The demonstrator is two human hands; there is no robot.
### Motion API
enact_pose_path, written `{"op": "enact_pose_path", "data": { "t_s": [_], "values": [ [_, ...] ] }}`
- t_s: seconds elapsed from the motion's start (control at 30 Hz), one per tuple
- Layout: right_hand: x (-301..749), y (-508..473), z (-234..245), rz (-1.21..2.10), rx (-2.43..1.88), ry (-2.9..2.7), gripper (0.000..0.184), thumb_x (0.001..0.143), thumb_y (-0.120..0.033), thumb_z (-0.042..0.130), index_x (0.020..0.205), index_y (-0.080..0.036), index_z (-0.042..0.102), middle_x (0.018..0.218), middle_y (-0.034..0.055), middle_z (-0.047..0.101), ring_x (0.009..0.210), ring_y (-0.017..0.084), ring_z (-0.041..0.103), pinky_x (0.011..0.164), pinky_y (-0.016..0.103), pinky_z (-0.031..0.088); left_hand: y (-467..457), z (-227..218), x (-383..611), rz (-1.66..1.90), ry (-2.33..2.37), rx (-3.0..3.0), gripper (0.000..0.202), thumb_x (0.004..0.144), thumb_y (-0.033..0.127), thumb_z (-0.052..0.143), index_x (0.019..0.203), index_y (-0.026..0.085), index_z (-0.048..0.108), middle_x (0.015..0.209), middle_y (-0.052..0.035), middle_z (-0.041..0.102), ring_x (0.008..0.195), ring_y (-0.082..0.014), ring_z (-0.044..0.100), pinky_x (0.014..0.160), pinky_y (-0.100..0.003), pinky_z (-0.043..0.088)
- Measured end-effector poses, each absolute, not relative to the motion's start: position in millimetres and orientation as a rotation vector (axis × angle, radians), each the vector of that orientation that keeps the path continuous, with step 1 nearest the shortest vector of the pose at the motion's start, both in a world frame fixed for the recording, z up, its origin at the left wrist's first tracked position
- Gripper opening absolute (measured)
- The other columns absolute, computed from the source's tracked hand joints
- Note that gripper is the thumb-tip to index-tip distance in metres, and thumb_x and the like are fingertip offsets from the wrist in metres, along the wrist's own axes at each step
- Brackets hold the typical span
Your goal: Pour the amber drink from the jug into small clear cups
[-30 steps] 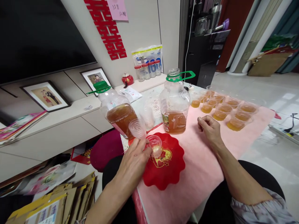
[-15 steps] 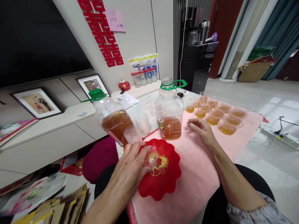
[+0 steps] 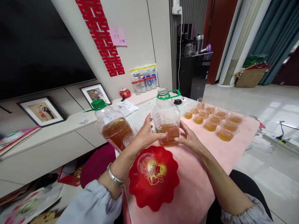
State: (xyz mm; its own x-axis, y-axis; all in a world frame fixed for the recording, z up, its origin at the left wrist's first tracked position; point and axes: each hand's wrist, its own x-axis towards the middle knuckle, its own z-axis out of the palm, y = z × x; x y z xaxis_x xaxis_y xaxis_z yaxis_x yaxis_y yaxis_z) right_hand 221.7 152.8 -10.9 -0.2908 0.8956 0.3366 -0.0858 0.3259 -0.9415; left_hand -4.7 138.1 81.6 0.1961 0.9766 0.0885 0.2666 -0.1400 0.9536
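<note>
Both my hands clasp an uncapped clear jug (image 3: 166, 115) with a green handle ring, about a third full of amber liquid. My left hand (image 3: 145, 135) wraps its left side with the thumb across the front. My right hand (image 3: 188, 140) presses its right side. The jug stands on a pink cloth (image 3: 205, 174). In front of it an empty clear plastic cup (image 3: 146, 162) sits on a red scalloped plate (image 3: 154, 179). A second jug (image 3: 112, 126) with a green cap stands tilted at the left, with a stack of clear cups (image 3: 129, 139) beside it.
Several small cups of amber liquid (image 3: 211, 119) stand in rows at the far right of the cloth. A low white cabinet (image 3: 58, 137) with framed photos, jars and a red teapot runs along the wall. A maroon cushion (image 3: 99, 160) lies below left.
My left hand set the empty cup down on the red plate and moved up to the jug. My right hand shifted left from the cloth onto the jug's other side.
</note>
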Motion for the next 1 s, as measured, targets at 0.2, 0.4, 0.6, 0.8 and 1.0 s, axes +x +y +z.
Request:
{"op": "enact_pose_path", "data": {
  "t_s": [0.2, 0.4, 0.6, 0.8, 1.0],
  "values": [
    [212.8, 150.5, -2.0, 1.228, -0.657, -1.53, 0.075, 0.093, -0.04, 0.076, 0.159, -0.031, 0.042, 0.166, 0.0123, 0.044, 0.142, 0.035, 0.053, 0.115, 0.065, 0.048, 149.5, 70.6, 9.0, 1.069, 1.166, 1.497, 0.12, 0.062, 0.034, 0.088, 0.158, 0.016, 0.019, 0.16, -0.024, 0.044, 0.143, -0.0352, 0.052, 0.12, -0.054, 0.045],
    [215.9, 154.7, -10.9, 1.192, -0.701, -1.479, 0.078, 0.093, -0.041, 0.076, 0.16, -0.031, 0.039, 0.165, 0.0129, 0.043, 0.142, 0.036, 0.053, 0.114, 0.066, 0.048, 146.2, 61.3, 15.8, 1.085, 1.199, 1.523, 0.125, 0.058, 0.03, 0.09, 0.154, 0.014, 0.011, 0.154, -0.0254, 0.047, 0.145, -0.0356, 0.049, 0.126, -0.055, 0.036],
    [221.4, 156.8, -19.3, 1.13, -0.806, -1.471, 0.07, 0.092, -0.042, 0.076, 0.154, -0.027, 0.047, 0.16, 0.0126, 0.049, 0.141, 0.035, 0.053, 0.113, 0.065, 0.048, 126.9, 62.6, 25.0, 1.04, 1.135, 1.57, 0.123, 0.064, 0.028, 0.087, 0.156, 0.025, 0.006, 0.156, -0.0189, 0.046, 0.137, -0.0315, 0.057, 0.118, -0.053, 0.047],
    [222.5, 152.7, -11.6, 1.072, -0.768, -1.498, 0.061, 0.093, -0.045, 0.074, 0.148, -0.026, 0.054, 0.154, 0.0118, 0.056, 0.134, 0.032, 0.06, 0.11, 0.06, 0.052, 115.3, 60.3, 34.7, 1.091, 1.138, 1.586, 0.118, 0.066, 0.019, 0.08, 0.158, 0.029, 0.008, 0.166, -0.0173, 0.034, 0.144, -0.0314, 0.05, 0.118, -0.051, 0.048],
    [229.1, 152.3, -6.9, 0.936, -0.742, -1.482, 0.063, 0.093, -0.05, 0.074, 0.147, -0.025, 0.054, 0.15, 0.0118, 0.06, 0.133, 0.032, 0.061, 0.111, 0.061, 0.05, 105.6, 72.5, 42.8, 1.11, 1.059, 1.559, 0.115, 0.069, 0.015, 0.08, 0.159, 0.03, 0.009, 0.164, -0.0151, 0.042, 0.133, -0.0272, 0.061, 0.114, -0.049, 0.053]
  ]
}}
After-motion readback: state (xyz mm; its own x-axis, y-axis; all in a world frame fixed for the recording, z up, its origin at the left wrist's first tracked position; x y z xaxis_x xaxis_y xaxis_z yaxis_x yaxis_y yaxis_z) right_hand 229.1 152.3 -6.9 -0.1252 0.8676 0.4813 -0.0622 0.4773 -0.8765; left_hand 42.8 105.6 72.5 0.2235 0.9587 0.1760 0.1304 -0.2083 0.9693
